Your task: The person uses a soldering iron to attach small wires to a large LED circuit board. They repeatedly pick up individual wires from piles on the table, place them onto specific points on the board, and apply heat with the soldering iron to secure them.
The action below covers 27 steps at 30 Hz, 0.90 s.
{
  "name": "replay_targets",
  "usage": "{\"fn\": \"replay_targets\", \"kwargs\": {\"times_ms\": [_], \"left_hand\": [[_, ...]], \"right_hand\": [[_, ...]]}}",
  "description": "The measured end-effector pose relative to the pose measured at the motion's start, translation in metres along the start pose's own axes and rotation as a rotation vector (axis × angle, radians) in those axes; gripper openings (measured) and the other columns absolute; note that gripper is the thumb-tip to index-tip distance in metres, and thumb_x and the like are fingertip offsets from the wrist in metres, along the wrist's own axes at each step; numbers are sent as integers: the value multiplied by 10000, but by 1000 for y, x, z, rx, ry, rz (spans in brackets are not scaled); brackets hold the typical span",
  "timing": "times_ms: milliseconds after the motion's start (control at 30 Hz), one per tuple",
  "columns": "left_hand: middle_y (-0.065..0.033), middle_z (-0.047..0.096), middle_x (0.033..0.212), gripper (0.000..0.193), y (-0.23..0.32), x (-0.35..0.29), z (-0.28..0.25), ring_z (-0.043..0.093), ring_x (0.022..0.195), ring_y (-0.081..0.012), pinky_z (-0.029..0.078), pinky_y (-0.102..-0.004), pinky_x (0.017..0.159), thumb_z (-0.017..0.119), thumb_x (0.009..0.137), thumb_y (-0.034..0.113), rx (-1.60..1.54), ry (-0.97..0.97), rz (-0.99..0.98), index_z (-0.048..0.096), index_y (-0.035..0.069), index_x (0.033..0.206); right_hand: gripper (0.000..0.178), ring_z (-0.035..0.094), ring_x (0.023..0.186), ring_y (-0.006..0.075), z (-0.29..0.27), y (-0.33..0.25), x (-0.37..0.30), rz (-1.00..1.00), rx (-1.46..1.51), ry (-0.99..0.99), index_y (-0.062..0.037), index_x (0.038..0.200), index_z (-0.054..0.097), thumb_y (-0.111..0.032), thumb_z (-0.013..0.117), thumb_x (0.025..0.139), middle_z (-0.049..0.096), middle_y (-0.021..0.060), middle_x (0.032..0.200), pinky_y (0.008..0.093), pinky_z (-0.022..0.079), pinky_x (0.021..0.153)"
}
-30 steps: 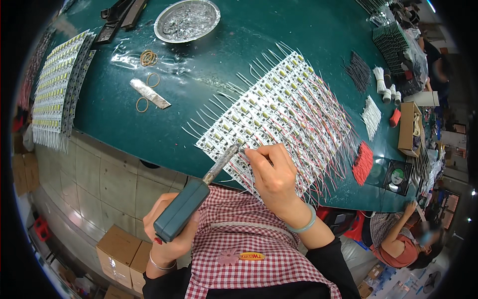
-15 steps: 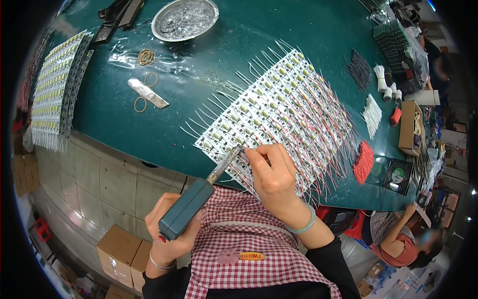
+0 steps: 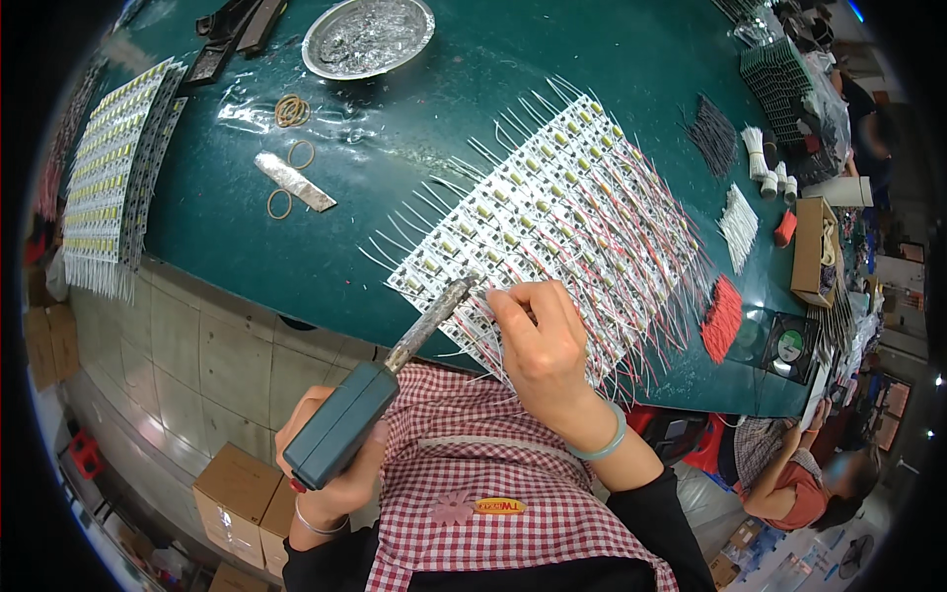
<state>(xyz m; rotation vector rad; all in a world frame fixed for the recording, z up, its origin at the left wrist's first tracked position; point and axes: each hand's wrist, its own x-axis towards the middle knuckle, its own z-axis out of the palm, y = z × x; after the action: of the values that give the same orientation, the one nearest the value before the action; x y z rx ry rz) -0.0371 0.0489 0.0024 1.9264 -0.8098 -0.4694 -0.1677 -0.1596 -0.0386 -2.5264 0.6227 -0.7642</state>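
Note:
My left hand (image 3: 360,476) is wrapped round the dark green body of a soldering iron (image 3: 340,426). The iron's long, crusted metal barrel slants up to the right, its tip over the near-left part of a white circuit board panel (image 3: 505,185). Rows of small yellowish chips cover the panel, with white wires along its far-left side and red and white wires across its right side. Just right of the tip, my right hand (image 3: 550,345) is closed in a pinch low over the panel. What its fingertips hold is too small to make out.
A round metal dish (image 3: 367,39) stands on the green table (image 3: 385,128), near rubber bands (image 3: 292,111) and a silvery strip (image 3: 296,182). More panels (image 3: 113,168) stand at the left. Red wires (image 3: 722,318) and a cardboard box (image 3: 814,252) lie right. A person (image 3: 784,479) sits at the far right.
The soldering iron has drawn back a little to the lower left with my left hand, its tip now slightly apart from my right fingertips. My right hand is almost still.

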Motion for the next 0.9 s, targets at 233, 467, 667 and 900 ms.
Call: {"fn": "replay_targets", "kwargs": {"times_ms": [233,467,667,900], "left_hand": [[-163,693,907,280,5,3,2,689,751,-260,547,-308,628,742,649,-34,-5,24,36,709,-53,927],[-178,691,928,275,9,0,-3,692,770,-260,549,-311,647,738,669,-36,-80,50,-84,706,-62,941],[-176,692,938,280,6,1,-6,693,784,-261,551,-310,661,753,669,-23,21,6,24,706,-57,943],[-171,694,937,272,4,-2,-6,693,781,-261,551,-309,660,755,681,-16,-5,32,-4,709,-53,947]], "right_hand": [[234,558,756,273,4,2,0,15,11,45,16,975,657,57,663,744,559,103,845,365,472,636],[212,564,744,266,-11,-1,4,84,177,21,-7,946,673,63,699,748,571,91,820,365,464,630],[222,565,759,266,2,-12,2,80,205,-9,-11,953,675,73,687,748,556,88,826,365,469,639],[244,557,788,267,5,-9,2,56,169,-89,-10,975,669,82,649,749,540,92,856,361,479,652]]}}
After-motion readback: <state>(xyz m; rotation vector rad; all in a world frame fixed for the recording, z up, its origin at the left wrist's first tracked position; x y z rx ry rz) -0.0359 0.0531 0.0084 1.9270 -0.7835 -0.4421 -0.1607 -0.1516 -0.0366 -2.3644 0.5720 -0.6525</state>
